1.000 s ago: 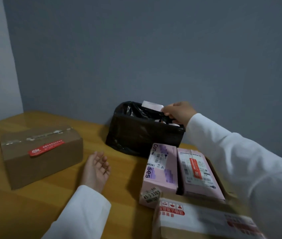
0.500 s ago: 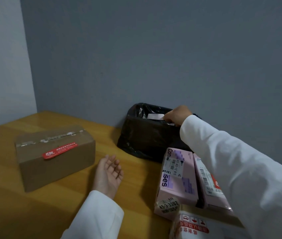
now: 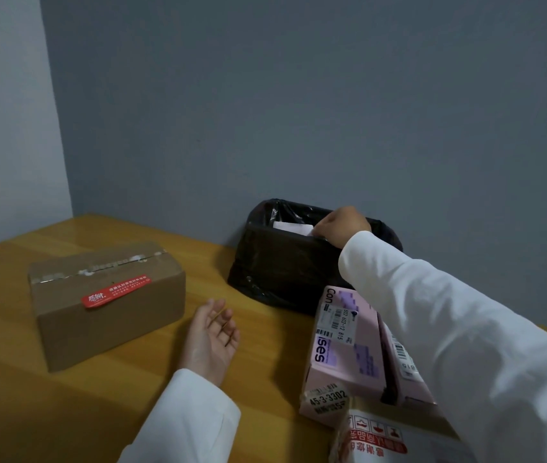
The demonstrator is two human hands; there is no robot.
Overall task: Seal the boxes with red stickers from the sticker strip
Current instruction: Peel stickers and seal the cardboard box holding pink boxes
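A brown cardboard box (image 3: 108, 305) stands on the left of the wooden table (image 3: 31, 406), with a red sticker (image 3: 114, 291) across its top front edge. Two pink boxes (image 3: 345, 349) lie side by side on the right; my right sleeve hides most of the farther one. My right hand (image 3: 342, 225) reaches into the black-lined bin (image 3: 282, 262), fingers closed on a white paper strip (image 3: 294, 227) just inside the rim. My left hand (image 3: 210, 342) rests palm-up on the table between the brown box and the pink boxes, fingers apart and holding nothing.
A carton with red printed symbols (image 3: 385, 436) sits at the bottom right, next to the pink boxes. The bin stands against the grey wall (image 3: 299, 95) at the table's far edge.
My right hand has lowered the white strip from above the bin's rim down into the bin. The view has shifted, so everything sits further right. My left hand has stayed put.
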